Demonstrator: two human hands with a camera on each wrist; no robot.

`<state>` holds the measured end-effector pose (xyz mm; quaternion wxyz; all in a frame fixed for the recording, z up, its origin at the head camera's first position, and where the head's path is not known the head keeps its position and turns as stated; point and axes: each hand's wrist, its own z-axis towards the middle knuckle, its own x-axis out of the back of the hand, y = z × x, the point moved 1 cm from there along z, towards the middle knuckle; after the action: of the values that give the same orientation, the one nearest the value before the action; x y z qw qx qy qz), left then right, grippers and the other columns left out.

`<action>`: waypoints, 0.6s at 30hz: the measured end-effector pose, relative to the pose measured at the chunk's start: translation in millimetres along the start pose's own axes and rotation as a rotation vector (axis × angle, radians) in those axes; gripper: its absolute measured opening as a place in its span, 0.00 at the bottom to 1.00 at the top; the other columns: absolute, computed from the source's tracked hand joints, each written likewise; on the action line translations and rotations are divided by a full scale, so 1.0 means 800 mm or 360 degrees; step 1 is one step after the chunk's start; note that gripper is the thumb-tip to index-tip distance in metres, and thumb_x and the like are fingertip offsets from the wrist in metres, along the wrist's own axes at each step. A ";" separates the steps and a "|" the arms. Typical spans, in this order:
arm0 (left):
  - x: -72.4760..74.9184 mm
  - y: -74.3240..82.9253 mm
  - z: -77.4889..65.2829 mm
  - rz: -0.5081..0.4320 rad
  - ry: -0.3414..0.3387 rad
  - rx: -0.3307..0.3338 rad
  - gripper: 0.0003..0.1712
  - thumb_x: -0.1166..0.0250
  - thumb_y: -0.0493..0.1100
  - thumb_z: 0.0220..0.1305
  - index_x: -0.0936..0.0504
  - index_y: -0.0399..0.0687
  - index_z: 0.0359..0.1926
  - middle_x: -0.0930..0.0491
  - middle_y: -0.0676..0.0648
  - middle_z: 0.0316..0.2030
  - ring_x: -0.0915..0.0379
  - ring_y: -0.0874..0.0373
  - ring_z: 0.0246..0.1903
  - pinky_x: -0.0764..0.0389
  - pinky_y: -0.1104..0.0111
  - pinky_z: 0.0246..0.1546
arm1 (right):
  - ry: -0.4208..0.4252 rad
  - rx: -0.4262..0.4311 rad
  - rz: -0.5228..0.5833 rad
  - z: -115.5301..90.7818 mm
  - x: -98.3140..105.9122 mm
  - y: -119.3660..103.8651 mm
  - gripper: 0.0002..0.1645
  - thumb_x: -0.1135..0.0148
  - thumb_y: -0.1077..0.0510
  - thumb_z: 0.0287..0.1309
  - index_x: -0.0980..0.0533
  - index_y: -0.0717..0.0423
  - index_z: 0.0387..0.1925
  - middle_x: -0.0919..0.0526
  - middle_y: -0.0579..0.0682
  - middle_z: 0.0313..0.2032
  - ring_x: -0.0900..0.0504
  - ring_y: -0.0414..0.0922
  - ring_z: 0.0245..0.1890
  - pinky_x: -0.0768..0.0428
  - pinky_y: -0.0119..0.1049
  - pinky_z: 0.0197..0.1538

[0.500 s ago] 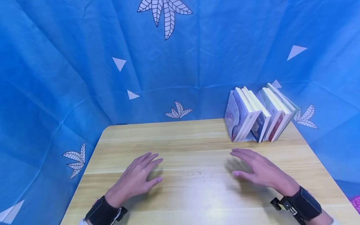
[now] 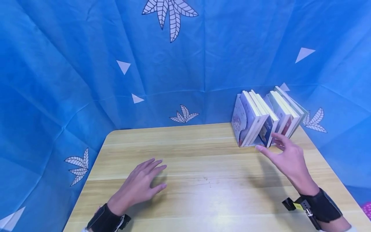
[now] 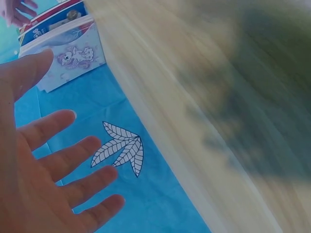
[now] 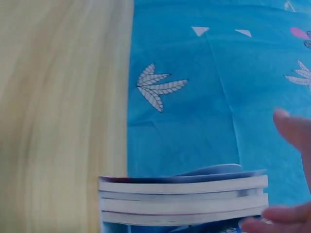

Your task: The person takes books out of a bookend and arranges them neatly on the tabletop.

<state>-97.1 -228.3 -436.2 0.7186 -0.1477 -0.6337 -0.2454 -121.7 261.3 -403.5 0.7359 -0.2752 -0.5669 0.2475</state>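
Observation:
Several thin books [image 2: 255, 117] stand leaning in a pale lilac bookend-like holder [image 2: 238, 120] at the back right of the table. My right hand [image 2: 290, 158] is raised in front of them, thumb and fingers spread apart, with the fingertips overlapping the lower front of the books near a dark blue book [image 2: 266, 130]. It holds nothing. In the right wrist view the book edges [image 4: 184, 201] lie beside its fingers [image 4: 286, 213]. My left hand [image 2: 140, 183] hovers over the left part of the table, fingers loosely extended, holding nothing.
The wooden table [image 2: 174, 141] reaches back to a blue cloth [image 2: 185, 64] printed with leaves and triangles, which hangs behind and at both sides. Black straps with small cameras sit on both wrists.
My right hand has moved forward and to the right, up to the front of the books, and has turned with the thumb toward the left. The left hand has hardly moved.

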 end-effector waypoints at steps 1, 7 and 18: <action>-0.001 0.000 -0.001 -0.0002 -0.0003 0.0003 0.36 0.32 0.65 0.64 0.21 0.53 0.68 0.24 0.41 0.70 0.29 0.37 0.70 0.25 0.39 0.67 | 0.0047 -0.0018 0.0004 0.001 0.002 0.000 0.51 0.26 0.38 0.59 0.31 0.66 0.71 0.22 0.74 0.62 0.20 0.72 0.59 0.22 0.69 0.56; -0.002 -0.001 -0.005 -0.0007 0.0004 0.0019 0.36 0.31 0.65 0.64 0.20 0.54 0.67 0.23 0.42 0.69 0.28 0.37 0.69 0.24 0.39 0.67 | 0.0171 -0.0084 0.0022 0.016 0.007 0.003 0.52 0.28 0.36 0.60 0.34 0.64 0.73 0.21 0.75 0.61 0.20 0.71 0.60 0.23 0.68 0.56; 0.000 -0.004 -0.011 0.0001 0.0040 -0.0003 0.34 0.29 0.63 0.63 0.19 0.52 0.65 0.21 0.41 0.67 0.26 0.37 0.68 0.24 0.40 0.67 | 0.0244 -0.0048 0.0029 0.046 -0.001 0.016 0.40 0.32 0.38 0.65 0.27 0.64 0.65 0.19 0.75 0.58 0.20 0.74 0.58 0.22 0.70 0.55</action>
<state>-91.5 -235.9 -438.3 0.7265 -0.1454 -0.6243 -0.2475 -158.2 274.7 -404.8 0.7707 -0.3096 -0.5100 0.2237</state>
